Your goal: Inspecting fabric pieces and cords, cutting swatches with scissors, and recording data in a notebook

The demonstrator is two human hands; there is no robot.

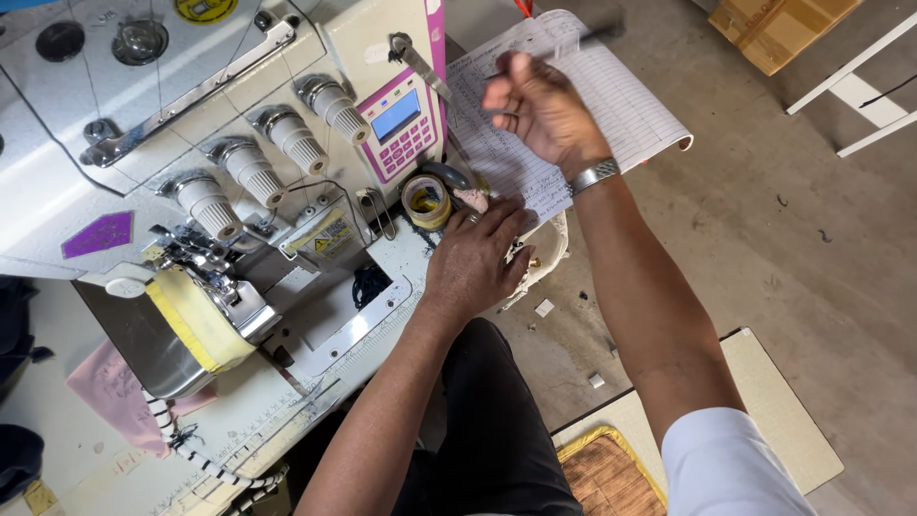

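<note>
Nearest to us are our two forearms, reaching out over dark trousers toward the right edge of the sewing machine [191,143]. Our left hand [475,260] lies flat, fingers loose and holding nothing, pressing down on the lower edge of the lined notebook [611,105] just beside a roll of yellow tape [426,201]. Our right hand [540,105] hovers over the written page, its grip closed around a pen [602,34] — the barrel is blurred, so we cannot see the tip. A metal watch band [594,175] sits on that wrist. The notebook rests tilted against the machine's side, half off the counter [76,459], above the concrete floor [793,248]. To write cleanly here, we judge the left palm should keep firm pressure on the page — an unsupported book will flex under the pen.
</note>
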